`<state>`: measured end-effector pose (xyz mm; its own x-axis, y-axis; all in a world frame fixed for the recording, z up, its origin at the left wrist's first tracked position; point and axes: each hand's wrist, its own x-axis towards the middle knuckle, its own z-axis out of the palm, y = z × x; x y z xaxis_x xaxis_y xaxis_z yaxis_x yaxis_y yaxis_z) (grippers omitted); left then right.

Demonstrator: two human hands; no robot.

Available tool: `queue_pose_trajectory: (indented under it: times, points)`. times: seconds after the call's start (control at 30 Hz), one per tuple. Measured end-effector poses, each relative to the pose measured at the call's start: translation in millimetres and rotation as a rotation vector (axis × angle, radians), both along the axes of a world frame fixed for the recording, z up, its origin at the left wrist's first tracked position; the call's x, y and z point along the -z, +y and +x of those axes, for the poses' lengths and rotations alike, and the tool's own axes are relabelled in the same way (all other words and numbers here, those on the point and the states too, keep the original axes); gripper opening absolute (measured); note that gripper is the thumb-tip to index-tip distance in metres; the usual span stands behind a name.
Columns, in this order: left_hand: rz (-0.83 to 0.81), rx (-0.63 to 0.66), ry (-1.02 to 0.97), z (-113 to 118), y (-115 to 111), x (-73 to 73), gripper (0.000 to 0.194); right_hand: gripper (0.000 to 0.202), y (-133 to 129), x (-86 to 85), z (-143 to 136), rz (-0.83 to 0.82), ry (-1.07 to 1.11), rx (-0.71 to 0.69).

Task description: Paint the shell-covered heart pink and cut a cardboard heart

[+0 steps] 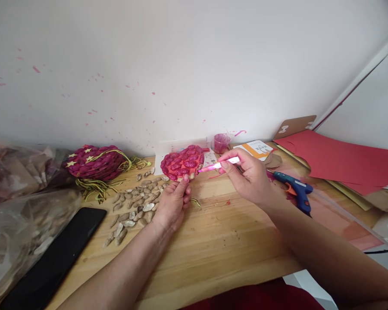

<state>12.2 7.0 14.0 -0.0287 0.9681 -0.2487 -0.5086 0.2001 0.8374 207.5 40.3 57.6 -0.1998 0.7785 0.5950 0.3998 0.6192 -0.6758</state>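
My left hand pinches the near edge of a red disc covered with peanut shells painted magenta. A few shells along its near right edge are still bare tan. My right hand is closed round a white-handled paintbrush, its pink-stained tip at the right edge of the disc. Pink paint marks the fingers of this hand. Behind the disc stands a small clear cup stained with pink paint. Loose peanut shells lie on the wooden table left of my left hand.
Finished-looking magenta discs with stars and cords are stacked at the left. Plastic bags and a black phone lie nearer. At right are a blue glue gun, red paper and a white-orange packet. Paint spots mark the wall.
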Motion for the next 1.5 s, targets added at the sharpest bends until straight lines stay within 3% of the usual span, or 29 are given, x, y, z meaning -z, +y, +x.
queue_pose_trajectory:
  times: [0.83, 0.97, 1.5]
  points:
    - [-0.057, 0.014, -0.102, -2.8, 1.0, -1.4, 0.057, 0.005, 1.6, 3.0, -0.7, 0.171, -0.053, 0.045]
    - [-0.059, 0.014, -0.103, -3.3, 0.6, -1.6, 0.057, 0.008, 2.0, 3.7, -1.7, 0.098, -0.005, -0.020]
    - [-0.084, 0.034, -0.170, -5.0, 0.5, -0.5, 0.057, 0.009, 3.1, 6.9, -3.4, 0.037, 0.047, 0.006]
